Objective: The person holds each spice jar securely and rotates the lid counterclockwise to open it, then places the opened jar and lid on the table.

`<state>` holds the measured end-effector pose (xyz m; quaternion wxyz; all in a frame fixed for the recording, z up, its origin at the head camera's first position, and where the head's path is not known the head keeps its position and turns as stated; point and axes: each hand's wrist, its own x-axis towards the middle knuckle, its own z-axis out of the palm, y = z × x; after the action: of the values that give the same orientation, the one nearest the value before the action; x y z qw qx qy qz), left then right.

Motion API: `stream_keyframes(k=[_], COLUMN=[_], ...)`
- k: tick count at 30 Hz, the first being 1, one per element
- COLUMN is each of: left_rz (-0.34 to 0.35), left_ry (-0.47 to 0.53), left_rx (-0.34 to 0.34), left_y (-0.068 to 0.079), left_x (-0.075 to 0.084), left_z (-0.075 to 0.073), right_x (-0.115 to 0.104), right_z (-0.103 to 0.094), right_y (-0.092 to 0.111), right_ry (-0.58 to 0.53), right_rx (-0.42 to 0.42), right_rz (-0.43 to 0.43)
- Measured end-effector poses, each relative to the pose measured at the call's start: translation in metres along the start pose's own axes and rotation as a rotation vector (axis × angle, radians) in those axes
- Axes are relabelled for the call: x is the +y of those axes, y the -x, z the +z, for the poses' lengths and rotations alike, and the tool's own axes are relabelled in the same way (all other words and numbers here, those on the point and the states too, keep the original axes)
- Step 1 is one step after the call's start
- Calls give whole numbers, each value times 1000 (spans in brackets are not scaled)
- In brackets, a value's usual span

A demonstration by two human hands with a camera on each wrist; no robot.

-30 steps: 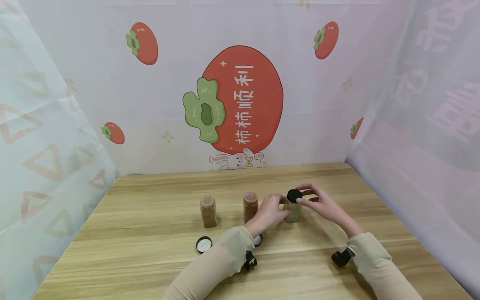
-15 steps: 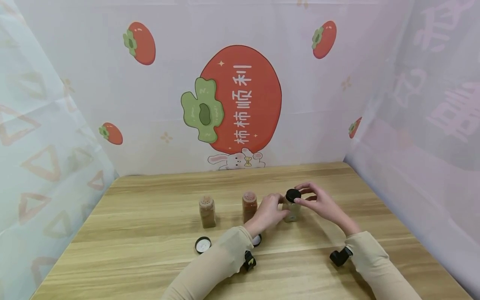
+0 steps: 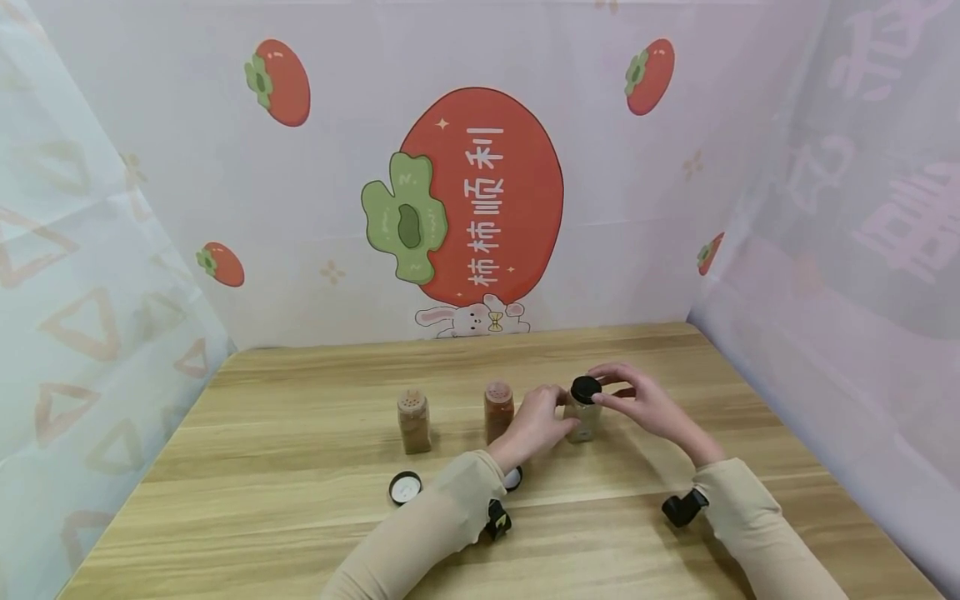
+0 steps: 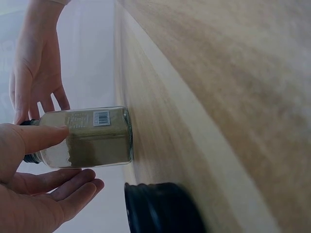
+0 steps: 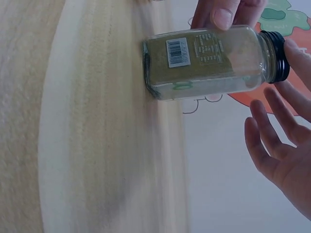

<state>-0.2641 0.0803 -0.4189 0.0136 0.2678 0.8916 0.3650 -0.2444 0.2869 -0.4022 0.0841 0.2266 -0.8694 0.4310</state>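
Observation:
A squarish glass spice jar (image 3: 583, 427) with greenish-brown powder inside stands upright at the right of the table. My left hand (image 3: 536, 427) holds its body from the left, thumb on one face and fingers on the other side. Its black ridged cap (image 5: 279, 56) sits on the neck. My right hand (image 3: 648, 408) pinches the cap between thumb and index finger, while the other fingers are spread out beside it. In the right wrist view, a barcode label (image 5: 178, 52) shows near the jar's base.
Left of my hands stand a jar of reddish powder (image 3: 498, 412) and a jar of brown powder (image 3: 414, 425), both with bare sifter tops. Two black caps lie white side up: one cap (image 3: 406, 488) at left, another cap (image 3: 513, 478) partly behind my left sleeve.
The head view has shifted very slightly. Both hands keep almost the same hold on the jar and its cap.

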Motion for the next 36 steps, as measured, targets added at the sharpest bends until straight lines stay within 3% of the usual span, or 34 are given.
stream_keyframes(k=[15, 28, 36], left_rz=[0, -2, 4], left_ry=[-7, 2, 2], left_rx=[-12, -7, 0], left_y=[2, 2, 1], left_x=[2, 1, 0], left_z=[-1, -1, -1], right_x=[4, 1, 3], right_z=[-7, -8, -5], right_y=[1, 1, 2], right_ry=[17, 7, -40], right_rx=[-102, -152, -98], right_rz=[-104, -60, -14])
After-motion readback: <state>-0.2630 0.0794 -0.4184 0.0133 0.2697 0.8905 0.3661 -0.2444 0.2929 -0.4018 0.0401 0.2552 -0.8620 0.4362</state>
